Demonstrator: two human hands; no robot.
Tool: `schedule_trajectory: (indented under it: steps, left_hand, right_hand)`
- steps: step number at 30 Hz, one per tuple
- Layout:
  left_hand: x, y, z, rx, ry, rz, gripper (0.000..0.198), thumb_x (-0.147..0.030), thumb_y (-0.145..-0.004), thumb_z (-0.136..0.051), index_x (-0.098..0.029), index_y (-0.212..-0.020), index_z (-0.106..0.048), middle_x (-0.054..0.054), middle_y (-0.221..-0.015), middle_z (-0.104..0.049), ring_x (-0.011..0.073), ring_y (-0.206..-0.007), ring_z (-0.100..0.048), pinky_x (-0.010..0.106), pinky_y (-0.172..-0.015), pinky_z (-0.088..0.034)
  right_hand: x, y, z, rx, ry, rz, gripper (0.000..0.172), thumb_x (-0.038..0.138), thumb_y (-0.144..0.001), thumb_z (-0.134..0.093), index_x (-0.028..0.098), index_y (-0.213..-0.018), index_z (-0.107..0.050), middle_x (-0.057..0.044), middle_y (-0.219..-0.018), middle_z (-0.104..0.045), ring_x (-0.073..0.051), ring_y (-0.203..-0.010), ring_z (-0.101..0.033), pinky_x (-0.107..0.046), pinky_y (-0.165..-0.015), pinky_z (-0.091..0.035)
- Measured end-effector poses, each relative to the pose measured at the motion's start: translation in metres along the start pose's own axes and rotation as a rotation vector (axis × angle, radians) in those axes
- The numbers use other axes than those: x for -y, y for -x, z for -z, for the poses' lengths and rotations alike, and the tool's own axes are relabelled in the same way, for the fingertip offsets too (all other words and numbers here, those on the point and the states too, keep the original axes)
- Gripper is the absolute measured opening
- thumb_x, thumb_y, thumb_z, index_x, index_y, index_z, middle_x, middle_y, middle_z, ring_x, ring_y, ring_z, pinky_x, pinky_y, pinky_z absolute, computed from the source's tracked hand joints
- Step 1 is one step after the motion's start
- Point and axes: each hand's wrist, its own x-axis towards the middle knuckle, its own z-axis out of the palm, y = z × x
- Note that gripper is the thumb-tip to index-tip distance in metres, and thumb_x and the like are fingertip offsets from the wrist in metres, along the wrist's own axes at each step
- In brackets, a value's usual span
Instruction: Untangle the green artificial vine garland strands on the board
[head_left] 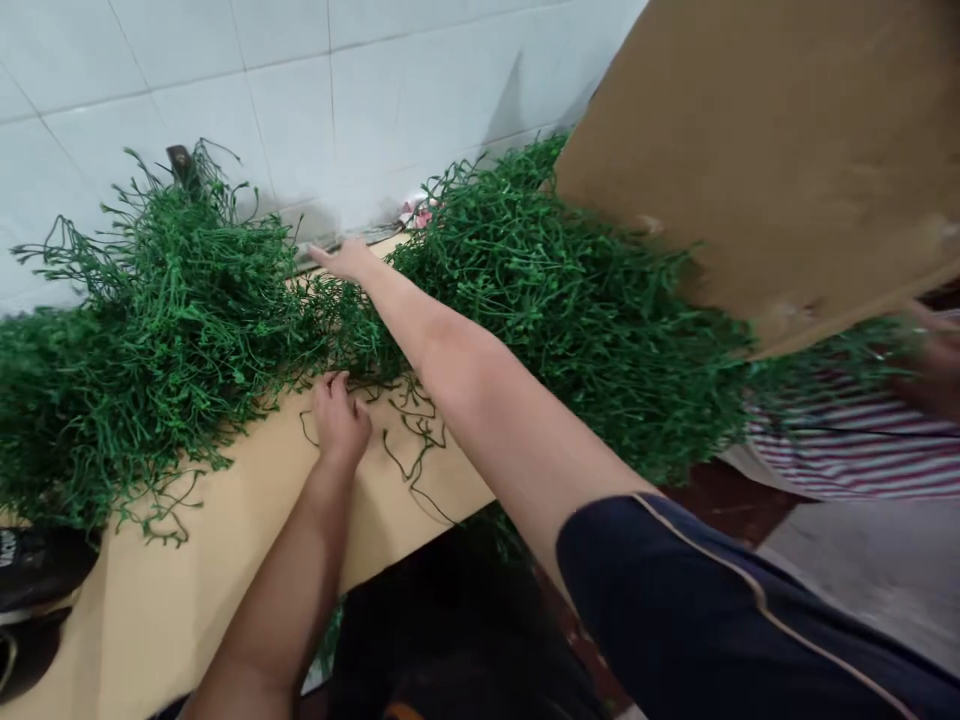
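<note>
Two heaps of green plastic sprigs lie on a tan tabletop (180,590): a left heap (142,340) and a right heap (570,290). My left hand (339,418) rests knuckles-up on the table at the foot of the left heap, fingers curled onto loose sprigs (409,430). My right hand (346,260) reaches far across between the two heaps toward the tiled wall, fingers stretched out flat, holding nothing that I can see.
A large brown cardboard sheet (772,140) tilts over the right heap. At the right edge is another person in a striped garment (847,440), their hand blurred. A white tiled wall (300,90) backs the table. Dark objects (37,580) sit at the left edge.
</note>
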Motion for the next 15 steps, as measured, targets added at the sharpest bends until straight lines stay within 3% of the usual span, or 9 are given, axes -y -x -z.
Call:
schedule_trajectory:
  steps: [3,6,8,12,15]
  left_hand:
    - [0.002,-0.001,0.003,0.021,-0.054,0.04,0.049,-0.012,-0.071,-0.05,-0.008,-0.12,-0.05,0.018,-0.122,-0.045,0.029,-0.123,-0.042,0.043,-0.108,-0.034]
    - [0.004,-0.003,0.006,0.04,-0.094,0.124,0.051,-0.014,-0.073,-0.049,-0.007,-0.123,-0.048,0.019,-0.126,-0.044,0.0299,-0.125,-0.041,0.044,-0.108,-0.033]
    - [0.004,-0.005,0.008,0.044,-0.095,0.17,0.051,-0.017,-0.075,-0.049,-0.009,-0.124,-0.047,0.019,-0.126,-0.044,0.0303,-0.125,-0.041,0.045,-0.106,-0.035]
    - [0.006,-0.006,0.008,0.05,-0.044,0.224,0.05,-0.022,-0.076,-0.051,-0.008,-0.123,-0.046,0.022,-0.128,-0.043,0.0328,-0.124,-0.043,0.048,-0.103,-0.037]
    - [0.014,-0.007,0.005,-0.021,0.061,0.238,0.049,-0.021,-0.073,-0.056,-0.013,-0.121,-0.048,0.019,-0.127,-0.044,0.0309,-0.121,-0.046,0.048,-0.103,-0.037]
  right_hand:
    - [-0.018,-0.013,-0.024,0.192,0.112,-0.11,0.075,0.063,-0.079,-0.047,0.004,-0.126,-0.05,-0.022,-0.131,-0.052,-0.027,-0.126,-0.046,-0.034,-0.102,-0.037]
    - [-0.014,-0.012,-0.041,0.317,0.146,-0.058,0.072,0.056,-0.068,-0.066,0.007,-0.121,-0.056,-0.02,-0.127,-0.056,-0.028,-0.122,-0.05,-0.035,-0.102,-0.038]
    - [-0.01,-0.009,-0.041,0.365,0.151,-0.016,0.076,0.052,-0.065,-0.071,0.005,-0.122,-0.054,-0.021,-0.126,-0.056,-0.029,-0.118,-0.053,-0.036,-0.1,-0.041]
    - [-0.011,-0.003,-0.008,0.243,0.017,0.178,0.064,0.04,-0.077,-0.062,0.006,-0.129,-0.048,-0.018,-0.131,-0.053,-0.024,-0.117,-0.054,-0.037,-0.102,-0.041]
    - [-0.014,0.011,0.028,0.1,-0.128,0.365,0.056,0.026,-0.076,-0.063,0.009,-0.127,-0.05,-0.015,-0.13,-0.054,-0.025,-0.118,-0.053,-0.044,-0.102,-0.04]
